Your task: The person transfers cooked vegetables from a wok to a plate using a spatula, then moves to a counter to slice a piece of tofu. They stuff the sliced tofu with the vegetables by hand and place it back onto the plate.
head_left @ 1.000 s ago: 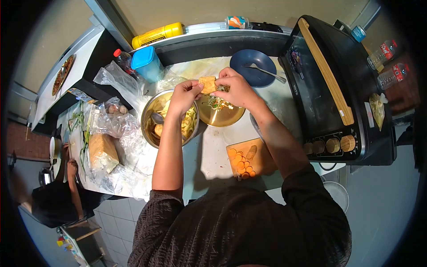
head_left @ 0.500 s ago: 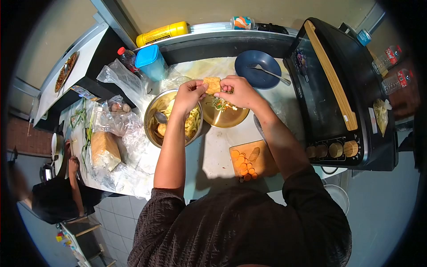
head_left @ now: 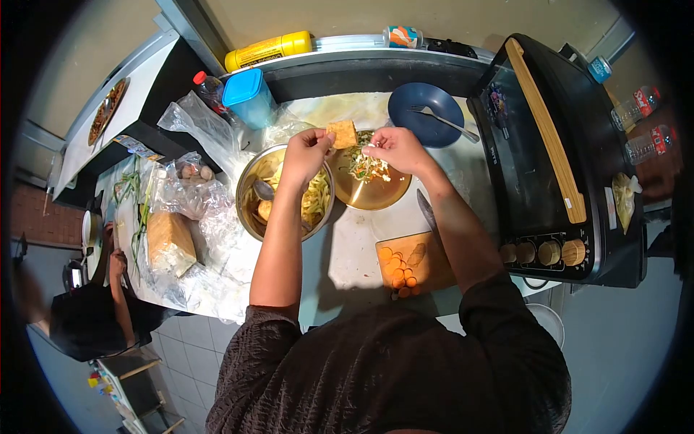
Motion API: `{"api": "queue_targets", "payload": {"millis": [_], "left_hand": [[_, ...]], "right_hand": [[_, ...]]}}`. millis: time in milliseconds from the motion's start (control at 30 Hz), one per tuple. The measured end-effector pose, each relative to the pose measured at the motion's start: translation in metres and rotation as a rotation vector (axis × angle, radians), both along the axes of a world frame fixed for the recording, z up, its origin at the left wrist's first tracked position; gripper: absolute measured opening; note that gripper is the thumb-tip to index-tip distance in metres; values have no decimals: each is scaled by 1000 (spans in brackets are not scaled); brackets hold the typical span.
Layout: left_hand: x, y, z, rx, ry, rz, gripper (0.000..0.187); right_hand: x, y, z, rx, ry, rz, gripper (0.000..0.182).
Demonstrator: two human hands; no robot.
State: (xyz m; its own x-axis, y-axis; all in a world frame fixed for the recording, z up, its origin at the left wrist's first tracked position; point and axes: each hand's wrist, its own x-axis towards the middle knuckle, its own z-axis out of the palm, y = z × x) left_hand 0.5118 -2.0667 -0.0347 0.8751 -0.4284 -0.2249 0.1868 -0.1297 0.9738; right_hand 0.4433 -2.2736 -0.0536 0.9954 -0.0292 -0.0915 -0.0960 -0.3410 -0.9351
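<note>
A square golden-brown piece of fried tofu [head_left: 342, 134] is pinched by my left hand [head_left: 306, 153], above the left edge of an amber plate [head_left: 369, 199]. My right hand [head_left: 400, 150] is over the plate with thumb and fingers pinched together. Something small and whitish shows at those fingertips, too small to name. Below them lies a heap of shredded vegetables [head_left: 370, 171] in white, green and orange. Left of the plate, partly behind my left forearm, stands a steel bowl [head_left: 242, 210] of pale cut strips with a spoon [head_left: 263, 189] in it.
A cutting board [head_left: 434, 269] with carrot slices [head_left: 399, 273] and a knife [head_left: 425, 208] lie by my right forearm. Behind is a blue plate [head_left: 405, 108] with a fork [head_left: 452, 124]. An oven [head_left: 535, 159] stands right, plastic bags [head_left: 210, 210] left. Another person's arm [head_left: 121, 304] is far left.
My right hand has let go of the tofu and moved right, over the vegetables. My left hand still holds the tofu, now tilted slightly. The view has shifted a little.
</note>
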Motion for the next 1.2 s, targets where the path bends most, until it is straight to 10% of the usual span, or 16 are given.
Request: {"api": "queue_targets", "payload": {"millis": [233,633,1200], "left_hand": [[-1,2,7,-18,80,-36,16],[0,15,2,-278,427,-87,13],[3,12,9,-303,515,-125,12]], "right_hand": [[0,-2,-8,-567,-314,-27,17],[-14,17,37,-208,-389,-10,21],[-14,16,21,-517,-535,65,16]]}}
